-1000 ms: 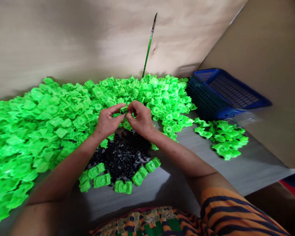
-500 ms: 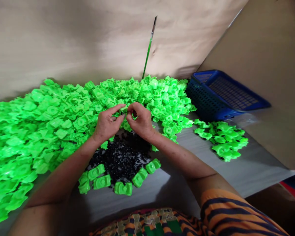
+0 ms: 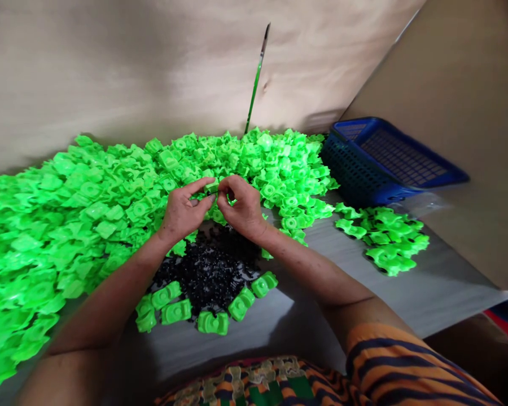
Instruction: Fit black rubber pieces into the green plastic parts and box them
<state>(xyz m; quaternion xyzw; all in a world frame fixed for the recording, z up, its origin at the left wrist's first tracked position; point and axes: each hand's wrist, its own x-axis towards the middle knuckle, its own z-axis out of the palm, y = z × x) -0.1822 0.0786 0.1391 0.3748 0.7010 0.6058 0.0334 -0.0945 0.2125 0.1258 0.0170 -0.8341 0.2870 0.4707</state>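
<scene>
My left hand (image 3: 184, 210) and my right hand (image 3: 240, 206) meet fingertip to fingertip above a heap of small black pieces (image 3: 207, 270). Between the fingertips sits a small green plastic part (image 3: 213, 188) with a tiny dark piece at it; both hands pinch it. Behind and to the left spreads a large pile of bright green plastic parts (image 3: 88, 203). A short arc of green parts (image 3: 195, 310) lies along the near edge of the black heap.
A blue plastic basket (image 3: 385, 163) stands at the back right against a cardboard wall. A smaller group of green parts (image 3: 383, 239) lies on the grey surface (image 3: 427, 287) in front of it. A thin green stick (image 3: 257, 76) leans on the back wall.
The hands have stayed together over the black heap; only the fingers shifted slightly around the small green part.
</scene>
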